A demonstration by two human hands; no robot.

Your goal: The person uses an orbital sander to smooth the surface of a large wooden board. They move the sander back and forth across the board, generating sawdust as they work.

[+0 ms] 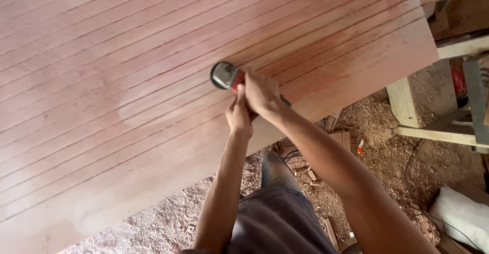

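Grooved wood panel [153, 81], matt reddish; grinder [226, 76], glossy metal guard; sawdust floor [387, 152], rough.

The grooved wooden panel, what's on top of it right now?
On the panel sits a red power tool, gripped by the right hand and left hand. The hands hide the tool's body.

There is one big wooden board [153, 81] with many long grooves cut in it, too many to count well. One power tool [226, 76] sits on the board. Two hands hold it: the left hand [238, 114] and the right hand [261, 93]. On the right is one white bag [461, 218] on the floor. A few small wood scraps [311, 175] lie in the sawdust [168, 223] near the person's legs.
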